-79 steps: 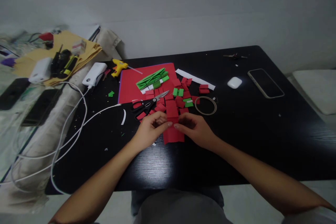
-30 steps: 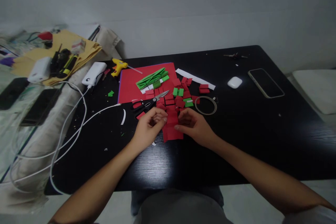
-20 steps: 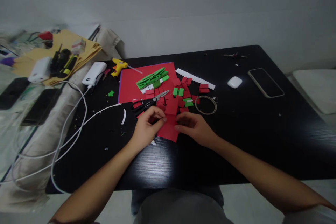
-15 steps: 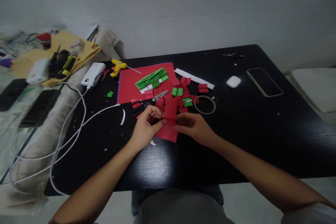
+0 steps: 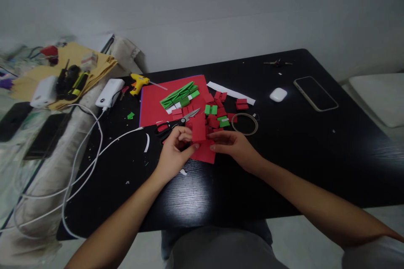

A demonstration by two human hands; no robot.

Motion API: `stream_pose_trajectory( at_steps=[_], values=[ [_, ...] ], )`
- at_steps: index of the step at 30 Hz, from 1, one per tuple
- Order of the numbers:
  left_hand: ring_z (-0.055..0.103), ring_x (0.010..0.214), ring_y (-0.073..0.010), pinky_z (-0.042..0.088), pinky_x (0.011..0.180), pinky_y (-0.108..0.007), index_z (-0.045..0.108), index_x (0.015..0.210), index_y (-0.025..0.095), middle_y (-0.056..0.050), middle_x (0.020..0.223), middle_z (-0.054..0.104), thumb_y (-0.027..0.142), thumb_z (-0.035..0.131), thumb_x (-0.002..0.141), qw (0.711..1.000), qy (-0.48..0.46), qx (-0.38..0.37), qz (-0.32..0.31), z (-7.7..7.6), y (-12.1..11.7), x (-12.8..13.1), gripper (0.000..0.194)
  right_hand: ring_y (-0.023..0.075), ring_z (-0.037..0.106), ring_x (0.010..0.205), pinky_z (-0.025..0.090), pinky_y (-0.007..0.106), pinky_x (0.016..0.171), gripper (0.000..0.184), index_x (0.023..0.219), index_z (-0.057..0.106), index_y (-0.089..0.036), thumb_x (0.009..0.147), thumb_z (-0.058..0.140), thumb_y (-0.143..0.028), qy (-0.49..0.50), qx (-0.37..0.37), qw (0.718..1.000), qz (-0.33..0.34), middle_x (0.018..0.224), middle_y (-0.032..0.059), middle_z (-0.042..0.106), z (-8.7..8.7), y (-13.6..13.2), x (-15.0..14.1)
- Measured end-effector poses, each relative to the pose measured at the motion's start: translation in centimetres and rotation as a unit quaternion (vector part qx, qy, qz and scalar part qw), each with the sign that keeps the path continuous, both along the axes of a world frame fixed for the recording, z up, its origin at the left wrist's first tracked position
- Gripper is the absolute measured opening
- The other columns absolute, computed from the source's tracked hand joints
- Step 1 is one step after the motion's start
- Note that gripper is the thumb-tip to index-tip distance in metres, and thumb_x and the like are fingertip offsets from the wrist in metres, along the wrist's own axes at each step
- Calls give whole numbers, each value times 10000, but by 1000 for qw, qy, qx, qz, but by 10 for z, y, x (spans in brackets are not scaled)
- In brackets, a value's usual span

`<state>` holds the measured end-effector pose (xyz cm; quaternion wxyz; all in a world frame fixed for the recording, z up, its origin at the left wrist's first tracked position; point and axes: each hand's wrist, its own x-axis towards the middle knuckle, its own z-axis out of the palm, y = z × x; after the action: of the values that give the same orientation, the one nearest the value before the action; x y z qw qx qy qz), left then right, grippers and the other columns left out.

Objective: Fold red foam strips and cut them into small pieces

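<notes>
Between my hands is a red paper strip (image 5: 203, 151), bent along a crease at its middle, one half tilted up and the other slanting toward me. My left hand (image 5: 176, 147) pinches its left edge with the thumb on top. On the right edge, my right hand (image 5: 232, 148) grips it between thumb and fingers. Just beyond lie folded red paper pieces (image 5: 221, 112) and folded green paper pieces (image 5: 211, 109). Black-handled scissors (image 5: 178, 122) rest open-bladed past my left hand. A roll of tape (image 5: 244, 124) lies beyond my right hand.
A red sheet (image 5: 151, 105) carries a green pleated paper bundle (image 5: 179, 94). A yellow glue gun (image 5: 139, 83), a white power bank (image 5: 110, 92) and white cables (image 5: 101, 151) are on the left. An earbud case (image 5: 278, 95) and a phone (image 5: 315, 93) lie on the right of the black table (image 5: 284, 164).
The red strip has bent more sharply at its crease, its upper half tilting up toward me. Both hands keep hold of its edges. The whole view has shifted slightly.
</notes>
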<state>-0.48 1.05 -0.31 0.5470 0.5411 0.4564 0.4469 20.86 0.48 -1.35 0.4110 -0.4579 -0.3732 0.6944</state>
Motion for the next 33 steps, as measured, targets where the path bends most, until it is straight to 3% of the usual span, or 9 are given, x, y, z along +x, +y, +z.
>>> stream_pose_trajectory(
  at_steps=[6,10,14,19,26,33],
  values=[
    [640,878,-193,497,802,-318,712,826,205,-34,918,717,156,750,807,986,125,105,-27,2,2,-5,65,233,757,1065,597,409,992,255,1052,818,-257,801,830,-296,-37,107,993,-24,1108,39,817,4,-5,1],
    [653,1005,-220,503,881,-357,741,870,212,-62,1062,730,138,733,843,968,170,186,-25,2,3,-7,80,226,760,1050,609,390,968,188,1051,813,-266,873,756,-281,-67,162,984,-43,1083,31,814,8,-8,0],
    [644,1094,-234,493,964,-404,752,908,223,-69,1145,716,119,722,866,951,205,230,-16,0,3,-8,116,226,764,989,626,390,928,222,1073,792,-251,856,783,-300,-89,179,978,-65,1066,44,807,8,-10,-3],
    [653,1061,-233,496,954,-414,769,878,247,-71,1100,718,158,677,934,945,211,251,-8,2,1,-9,140,223,756,944,636,381,891,259,1101,764,-241,849,797,-291,-133,217,963,-86,1084,60,786,7,-12,-4],
    [664,900,-190,500,792,-318,700,937,220,-43,973,709,113,722,865,953,182,239,-27,9,-2,-6,131,218,740,906,631,379,853,239,1137,745,-256,898,752,-270,-222,304,922,-88,1096,62,770,8,-14,-2],
    [626,874,-178,492,774,-295,667,974,211,-52,983,689,192,727,899,961,161,210,-74,1,-3,-10,98,244,744,1025,618,413,931,266,1195,738,-280,934,711,-238,-276,380,878,-94,1170,65,777,6,-17,0]
  ],
)
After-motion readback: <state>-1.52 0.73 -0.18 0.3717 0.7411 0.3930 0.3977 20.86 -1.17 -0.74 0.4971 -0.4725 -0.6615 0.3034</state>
